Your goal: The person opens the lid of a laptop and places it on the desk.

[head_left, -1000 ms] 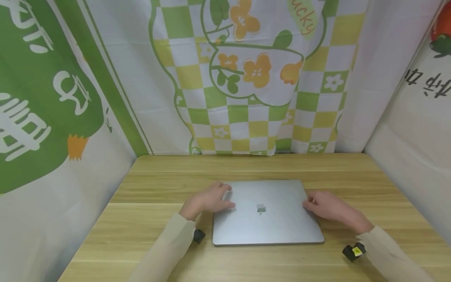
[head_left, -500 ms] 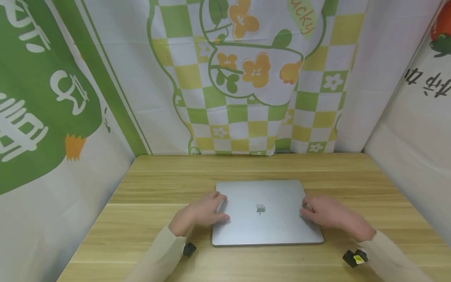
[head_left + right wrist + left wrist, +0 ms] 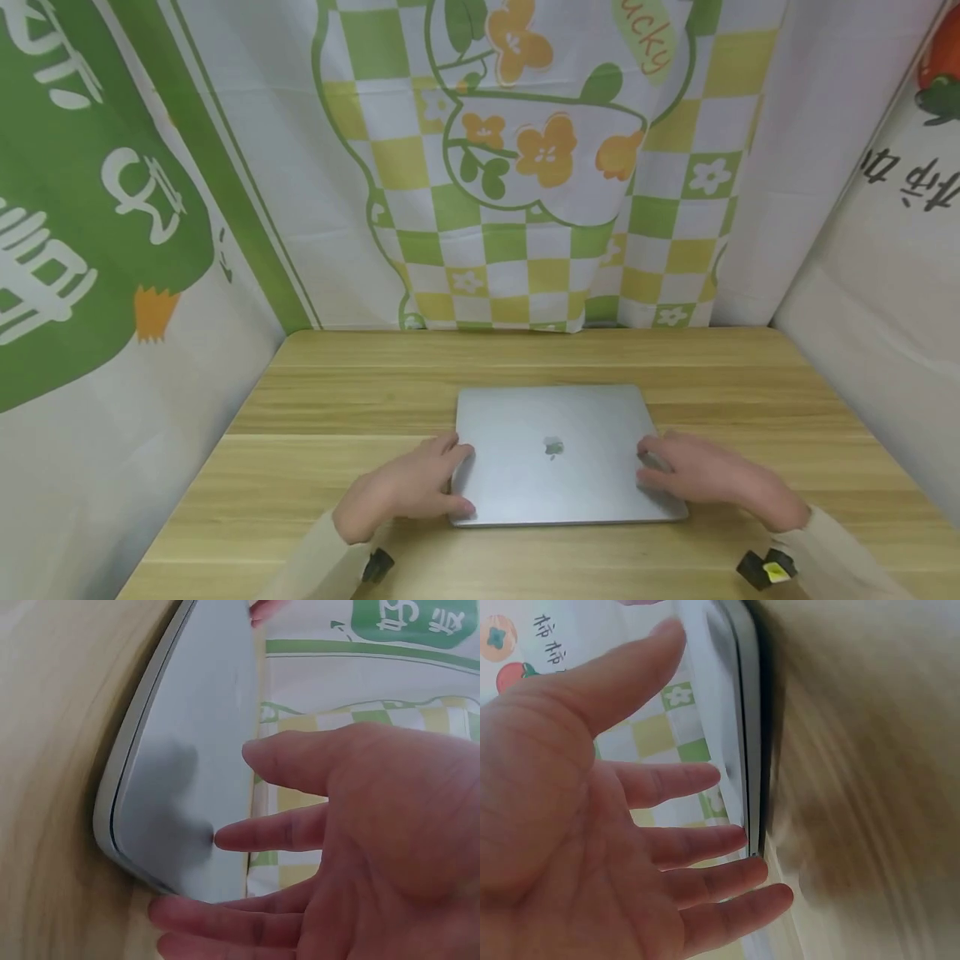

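Silver rectangular metallic laptop [image 3: 555, 487] lies lengthwise left to right on a tan wooden table [image 3: 337, 383], between a bare left hand [image 3: 408, 488] and bare right hand [image 3: 708, 473], fingers spread at its short edges.

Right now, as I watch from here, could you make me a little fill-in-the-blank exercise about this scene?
1. The silver laptop lies on the wooden table with its lid fully ____.
2. The logo on the lid is shaped like an ____.
3. In the head view, the left grip is at the laptop's left edge, the right grip at its ____ edge.

Missing words: closed; apple; right.
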The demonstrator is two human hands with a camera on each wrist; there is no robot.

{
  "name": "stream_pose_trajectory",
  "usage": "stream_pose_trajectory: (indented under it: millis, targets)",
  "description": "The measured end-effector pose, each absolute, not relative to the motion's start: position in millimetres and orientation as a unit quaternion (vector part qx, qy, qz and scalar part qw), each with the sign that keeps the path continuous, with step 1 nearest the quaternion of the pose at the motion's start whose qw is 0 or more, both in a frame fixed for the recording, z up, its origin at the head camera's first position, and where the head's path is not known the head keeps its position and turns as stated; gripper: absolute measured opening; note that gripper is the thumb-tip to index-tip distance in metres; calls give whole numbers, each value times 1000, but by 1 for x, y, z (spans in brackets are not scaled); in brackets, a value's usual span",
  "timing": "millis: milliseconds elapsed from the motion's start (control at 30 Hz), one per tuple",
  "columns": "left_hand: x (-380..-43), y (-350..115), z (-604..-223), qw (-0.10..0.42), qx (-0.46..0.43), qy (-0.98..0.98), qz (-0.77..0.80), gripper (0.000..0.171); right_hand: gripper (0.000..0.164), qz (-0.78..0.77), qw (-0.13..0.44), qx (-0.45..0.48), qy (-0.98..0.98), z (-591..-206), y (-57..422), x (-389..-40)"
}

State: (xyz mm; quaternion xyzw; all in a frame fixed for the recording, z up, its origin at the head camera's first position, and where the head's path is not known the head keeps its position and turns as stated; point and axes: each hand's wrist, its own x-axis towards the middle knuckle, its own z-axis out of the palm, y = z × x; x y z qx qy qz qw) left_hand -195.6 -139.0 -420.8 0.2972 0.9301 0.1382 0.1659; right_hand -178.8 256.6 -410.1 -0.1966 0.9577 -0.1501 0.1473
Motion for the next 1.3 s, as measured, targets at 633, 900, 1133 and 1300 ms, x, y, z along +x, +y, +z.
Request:
stream_pose_trajectory:
  millis: [633,900,1133,1300]
  targets:
    - [-182,-141,-428,179,283,937,101,113,46,-59,95,-207,972,-415,236,-145]
    - [-181,-137,-426,177,272,942,82,112,38,-25,8,-314,949,-422,215,-141]
    - [-183,-137,-427,168,272,945,70,116,43,7,-60,-419,906,-436,190,-144]
    - [-185,-135,-428,167,274,945,66,119,41,43,-90,-472,876,-443,176,-146]
